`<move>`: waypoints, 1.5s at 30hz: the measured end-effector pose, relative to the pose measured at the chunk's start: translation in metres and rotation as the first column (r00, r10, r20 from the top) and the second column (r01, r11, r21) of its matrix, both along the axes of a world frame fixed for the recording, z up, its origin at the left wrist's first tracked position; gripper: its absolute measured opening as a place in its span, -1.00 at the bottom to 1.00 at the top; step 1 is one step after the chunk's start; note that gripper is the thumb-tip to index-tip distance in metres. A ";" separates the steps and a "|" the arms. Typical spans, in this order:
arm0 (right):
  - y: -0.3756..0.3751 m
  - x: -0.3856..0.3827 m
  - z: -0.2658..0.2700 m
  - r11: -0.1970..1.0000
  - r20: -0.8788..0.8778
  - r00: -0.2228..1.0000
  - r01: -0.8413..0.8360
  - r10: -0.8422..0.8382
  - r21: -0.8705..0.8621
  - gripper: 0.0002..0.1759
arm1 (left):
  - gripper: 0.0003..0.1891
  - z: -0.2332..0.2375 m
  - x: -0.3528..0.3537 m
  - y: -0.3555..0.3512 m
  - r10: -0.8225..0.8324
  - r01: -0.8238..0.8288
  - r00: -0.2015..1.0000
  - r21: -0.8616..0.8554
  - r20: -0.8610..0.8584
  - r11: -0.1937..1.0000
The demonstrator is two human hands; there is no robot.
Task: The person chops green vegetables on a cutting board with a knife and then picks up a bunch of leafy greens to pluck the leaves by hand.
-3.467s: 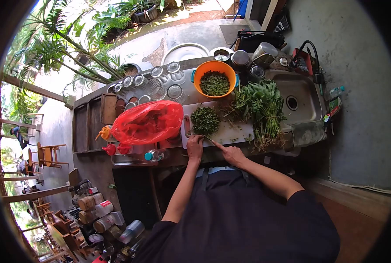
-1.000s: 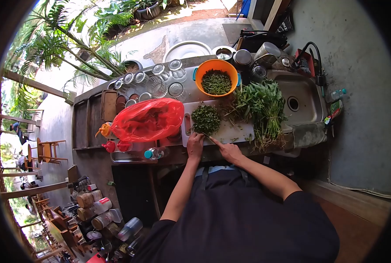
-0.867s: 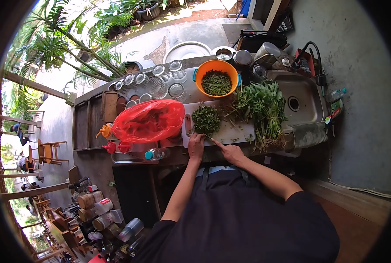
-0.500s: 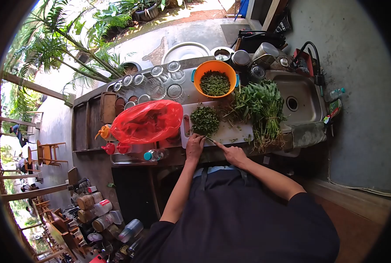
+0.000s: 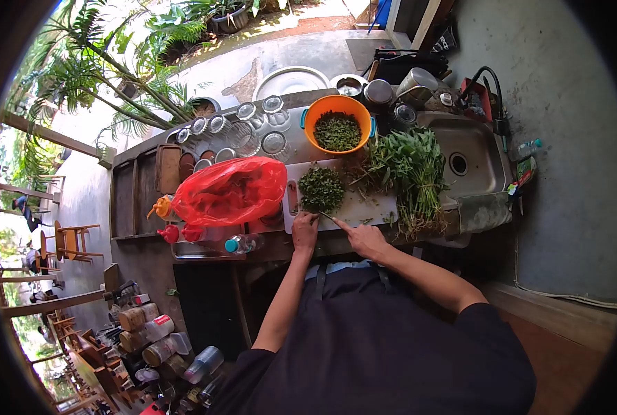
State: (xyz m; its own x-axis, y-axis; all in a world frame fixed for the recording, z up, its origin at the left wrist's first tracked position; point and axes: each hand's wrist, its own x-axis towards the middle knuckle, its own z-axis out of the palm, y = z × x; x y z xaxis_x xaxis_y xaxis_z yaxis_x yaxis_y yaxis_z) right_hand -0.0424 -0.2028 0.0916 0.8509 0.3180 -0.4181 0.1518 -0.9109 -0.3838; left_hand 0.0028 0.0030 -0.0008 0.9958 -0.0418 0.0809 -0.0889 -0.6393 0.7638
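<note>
A mound of chopped leafy greens (image 5: 322,189) lies on the white cutting board (image 5: 374,205). My left hand (image 5: 304,234) is closed at its lower edge, fingertips pinched on a few greens. My right hand (image 5: 366,241) grips a small knife (image 5: 328,216), index finger stretched along it. The blade points left and reaches close to my left fingertips; the handle is hidden in my palm. On the board's right side, a large bundle of uncut leafy stems (image 5: 419,183) rests with its roots toward me.
Behind the board stands an orange colander (image 5: 337,104) holding chopped greens. A red plastic bag (image 5: 232,190) sits left, near a small bottle (image 5: 244,243) and several glass jars (image 5: 274,144). At right is a metal sink (image 5: 471,142) with a cloth (image 5: 485,212) on its front edge.
My left hand has shifted very slightly left and down along the pile's edge. The knife stays in my right hand, nearly unmoved, and the whole view has moved slightly.
</note>
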 end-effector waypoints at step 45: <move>-0.009 -0.011 -0.025 0.999 0.065 0.998 -0.013 0.010 0.045 -0.20 | -0.88 -0.001 -0.001 -0.005 0.013 -0.013 1.000 0.005 0.008 1.000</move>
